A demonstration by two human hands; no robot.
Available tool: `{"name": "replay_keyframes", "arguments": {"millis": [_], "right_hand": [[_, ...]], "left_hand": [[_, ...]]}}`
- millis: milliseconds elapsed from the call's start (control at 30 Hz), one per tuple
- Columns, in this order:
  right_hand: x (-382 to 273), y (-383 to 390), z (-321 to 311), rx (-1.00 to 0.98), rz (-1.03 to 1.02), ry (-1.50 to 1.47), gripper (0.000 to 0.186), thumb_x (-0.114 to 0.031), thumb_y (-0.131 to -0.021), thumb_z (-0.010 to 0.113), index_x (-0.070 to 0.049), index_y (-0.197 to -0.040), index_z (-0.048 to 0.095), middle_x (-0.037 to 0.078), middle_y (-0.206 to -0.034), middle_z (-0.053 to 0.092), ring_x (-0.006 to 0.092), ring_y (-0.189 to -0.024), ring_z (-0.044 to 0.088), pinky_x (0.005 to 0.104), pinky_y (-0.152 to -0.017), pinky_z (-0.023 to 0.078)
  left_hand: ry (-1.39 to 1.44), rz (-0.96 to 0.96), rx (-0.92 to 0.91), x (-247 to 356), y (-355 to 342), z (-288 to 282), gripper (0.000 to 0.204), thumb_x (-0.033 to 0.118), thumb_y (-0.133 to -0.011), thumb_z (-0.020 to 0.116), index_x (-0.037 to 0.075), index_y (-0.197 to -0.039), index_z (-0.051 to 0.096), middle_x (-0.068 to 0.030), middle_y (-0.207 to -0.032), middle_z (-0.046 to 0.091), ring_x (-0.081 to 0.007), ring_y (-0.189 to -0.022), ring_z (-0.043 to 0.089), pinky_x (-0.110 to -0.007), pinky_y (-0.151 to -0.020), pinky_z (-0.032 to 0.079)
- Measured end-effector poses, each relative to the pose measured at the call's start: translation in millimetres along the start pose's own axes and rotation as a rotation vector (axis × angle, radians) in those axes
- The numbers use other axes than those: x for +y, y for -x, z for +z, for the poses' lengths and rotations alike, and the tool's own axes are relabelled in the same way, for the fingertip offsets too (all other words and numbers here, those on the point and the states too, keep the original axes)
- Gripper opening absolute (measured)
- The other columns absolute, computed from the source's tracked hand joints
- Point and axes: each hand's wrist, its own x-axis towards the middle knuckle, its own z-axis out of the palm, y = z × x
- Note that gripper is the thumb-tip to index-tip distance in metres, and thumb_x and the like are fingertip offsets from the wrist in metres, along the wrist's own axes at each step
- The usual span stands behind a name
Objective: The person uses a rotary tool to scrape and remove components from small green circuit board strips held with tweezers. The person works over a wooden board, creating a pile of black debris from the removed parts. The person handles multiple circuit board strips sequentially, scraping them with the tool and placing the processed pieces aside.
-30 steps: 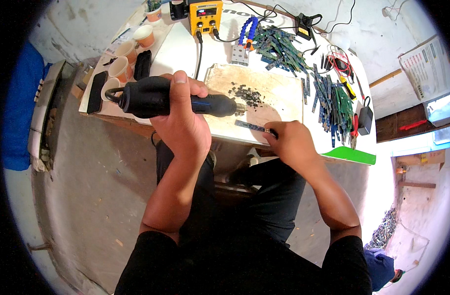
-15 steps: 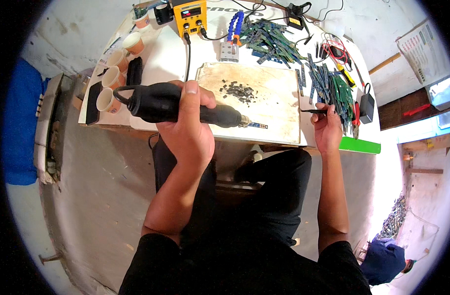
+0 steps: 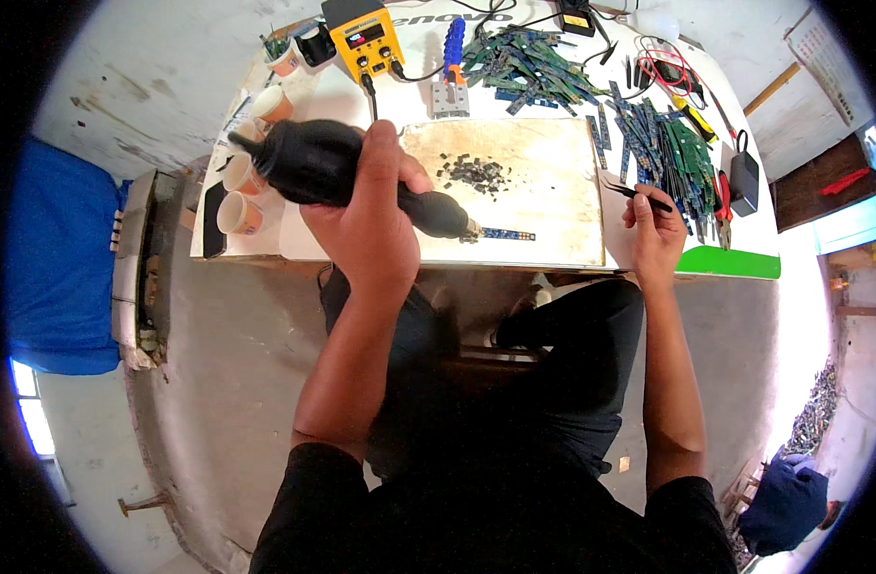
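My left hand is wrapped round a black hot air gun, its metal nozzle at the near end of a small blue circuit board strip. That strip lies on a pale, stained work board. Farther back on the same board is a scattered pile of small black chips. Beside the work board's right edge, my right hand pinches black tweezers, whose tips point left and stand a little apart with nothing between them.
Heaps of green and blue circuit strips lie at the back and right. A yellow soldering station stands behind. Paper cups line the left edge; red-handled pliers and a black adapter lie right. Another person is low at right.
The whole view has shifted, so the table sits farther right. The hot air gun now tilts more downward to the right, its nozzle still by the strip. The tweezers have turned, showing both tips.
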Motion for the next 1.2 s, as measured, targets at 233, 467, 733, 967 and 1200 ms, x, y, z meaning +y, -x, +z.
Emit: {"name": "replay_keyframes", "arguments": {"millis": [233,467,733,967,1200], "right_hand": [[1,0,1,0.019,-0.021,-0.005,0.021,-0.012,-0.100,0.062,0.003,-0.113,0.065,0.008,-0.086,0.067,0.0117,-0.072,0.058,0.0261,-0.065,0.047],[4,-1,0,-0.015,-0.080,0.100,0.024,-0.017,-0.102,0.058,0.003,-0.113,0.066,0.007,-0.086,0.067,0.0116,-0.074,0.058,0.0260,-0.067,0.047],[-1,0,3,-0.050,-0.156,0.273,0.022,-0.011,-0.102,0.056,0.006,-0.112,0.064,0.011,-0.104,0.066,0.0135,-0.081,0.061,0.0269,-0.075,0.049],[-1,3,10,0.001,-0.129,0.227,0.021,-0.009,-0.102,0.056,0.006,-0.115,0.064,0.011,-0.093,0.069,0.0153,-0.088,0.064,0.0288,-0.083,0.051],[4,5,7,0.007,-0.151,0.286,0.024,-0.016,-0.103,0.057,0.005,-0.115,0.063,0.012,-0.095,0.070,0.0159,-0.086,0.067,0.0298,-0.084,0.053]], "left_hand": [[-0.152,0.101,-0.120,-2,-16,19,0.022,0.005,-0.090,0.068,0.006,-0.071,0.059,-0.0029,-0.055,0.057,-0.0130,-0.046,0.055,-0.028,-0.049,0.046],[-0.033,0.091,-0.064,-12,-15,0,0.018,0.002,-0.091,0.070,0.005,-0.075,0.061,-0.0025,-0.058,0.062,-0.0097,-0.048,0.058,-0.024,-0.050,0.046],[-0.100,0.192,-0.177,-16,-16,-19,0.010,0.008,-0.092,0.066,0.004,-0.085,0.060,-0.0037,-0.060,0.054,-0.0154,-0.048,0.054,-0.032,-0.049,0.046],[-0.149,0.265,-0.193,-23,-19,-21,0.008,0.008,-0.093,0.064,0.001,-0.090,0.064,-0.0046,-0.061,0.055,-0.0153,-0.049,0.055,-0.032,-0.050,0.047],[0.094,-0.015,-0.026,-5,-10,-4,0.009,0.010,-0.087,0.070,0.007,-0.085,0.062,-0.0035,-0.060,0.052,-0.0150,-0.047,0.051,-0.032,-0.047,0.045]]}}
